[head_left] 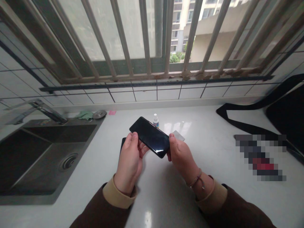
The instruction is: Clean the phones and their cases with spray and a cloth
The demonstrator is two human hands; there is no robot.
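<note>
We hold a glossy black slab-shaped phone (150, 136) above the smooth white tabletop (213, 152), right of the steel sink (47, 152); left hand (129, 161) and right hand (181, 156) closed on its ends.

Sink (47, 152) left of phone (150, 136); bottle (155, 120) behind it.

A barred window (152, 34) lets in grey daylight above a white tiled wall (147, 95). Below runs a pale countertop (209, 148), with a dark steel sink (42, 152) and faucet (47, 111) at left.
</note>
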